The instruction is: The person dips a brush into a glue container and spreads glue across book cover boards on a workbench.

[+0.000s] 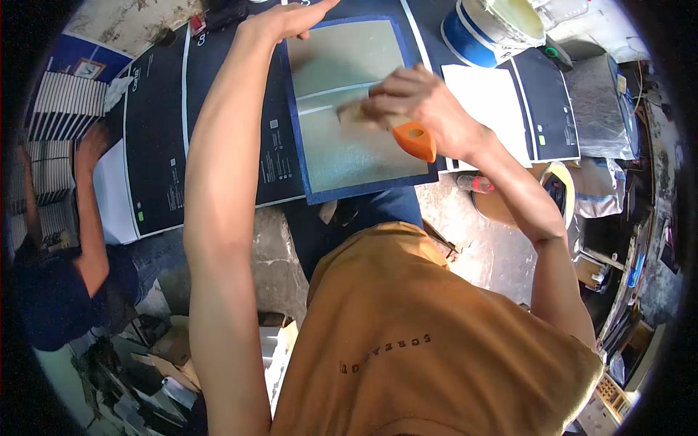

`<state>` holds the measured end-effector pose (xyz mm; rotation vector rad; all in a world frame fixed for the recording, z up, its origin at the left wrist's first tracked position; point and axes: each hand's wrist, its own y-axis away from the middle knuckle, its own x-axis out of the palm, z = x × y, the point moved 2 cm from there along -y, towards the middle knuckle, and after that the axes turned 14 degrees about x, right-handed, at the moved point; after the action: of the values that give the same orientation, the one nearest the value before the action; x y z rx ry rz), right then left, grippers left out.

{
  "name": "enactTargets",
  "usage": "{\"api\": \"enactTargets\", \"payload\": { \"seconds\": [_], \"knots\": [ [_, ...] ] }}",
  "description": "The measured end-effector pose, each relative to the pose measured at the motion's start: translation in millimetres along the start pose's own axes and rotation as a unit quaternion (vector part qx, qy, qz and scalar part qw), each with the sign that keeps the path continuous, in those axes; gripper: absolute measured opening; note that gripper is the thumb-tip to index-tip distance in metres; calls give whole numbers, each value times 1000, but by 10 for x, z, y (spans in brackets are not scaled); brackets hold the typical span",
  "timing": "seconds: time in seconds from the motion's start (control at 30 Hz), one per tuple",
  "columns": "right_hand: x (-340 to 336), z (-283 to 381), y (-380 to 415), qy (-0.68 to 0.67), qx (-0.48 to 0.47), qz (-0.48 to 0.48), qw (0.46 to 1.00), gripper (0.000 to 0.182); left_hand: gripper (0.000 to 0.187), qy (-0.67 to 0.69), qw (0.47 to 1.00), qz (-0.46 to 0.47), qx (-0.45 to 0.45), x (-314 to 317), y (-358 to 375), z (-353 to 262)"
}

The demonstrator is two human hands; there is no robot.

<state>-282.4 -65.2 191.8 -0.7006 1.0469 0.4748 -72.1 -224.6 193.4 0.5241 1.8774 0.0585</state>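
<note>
My right hand (432,109) is closed round a paintbrush (416,140) with an orange handle end that has a hole in it. The brush head is smeared by motion. Below it lies a flat grey-green panel (349,156) with a dark blue border and a pale strip across its middle, and its surface shines as if wet. At the panel's top left corner my left hand (291,20) lies with fingers stretched out, holding nothing. Right of the panel is a stack of white paper (502,123), partly under my right forearm.
A white and blue bucket (472,36) of pale substance stands at the back right. Dark printed sheets (156,138) cover the table. On the left, another person's hand (91,147) is beside stacked boards (67,98). A plastic bottle (474,183) is below the table's front edge.
</note>
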Motion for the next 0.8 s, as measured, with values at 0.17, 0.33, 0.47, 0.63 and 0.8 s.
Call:
{"api": "enactTargets", "payload": {
  "seconds": [0.17, 0.33, 0.47, 0.63, 0.8],
  "knots": [
    [-333, 382, 580, -45, 30, 208, 977, 26, 114, 43, 998, 52, -3, -37, 70, 61],
    [-749, 343, 689, -24, 56, 214, 975, 31, 114, 65, 995, 74, -3, -24, 9, 51],
    [-597, 44, 413, 36, 46, 103, 993, 29, 112, 30, 998, 60, 4, -60, 162, -60],
    [-763, 310, 634, -10, 81, 353, 932, 34, 109, -6, 1000, -3, 1, 76, 111, 45],
    [-935, 369, 661, 38, 90, 209, 973, 31, 114, 63, 997, 41, -9, 18, 88, 46]
  ]
}}
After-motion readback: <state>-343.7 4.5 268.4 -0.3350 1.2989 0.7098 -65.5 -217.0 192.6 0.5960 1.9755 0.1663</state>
